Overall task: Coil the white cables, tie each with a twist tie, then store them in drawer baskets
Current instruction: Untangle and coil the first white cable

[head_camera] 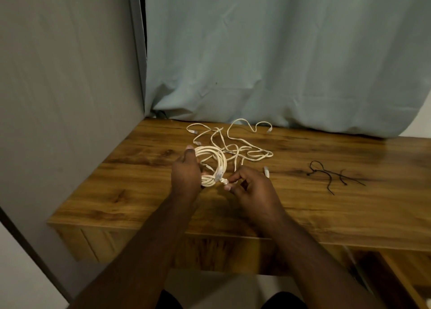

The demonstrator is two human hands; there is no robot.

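No readable text, label, brand, number or sign anywhere in view.
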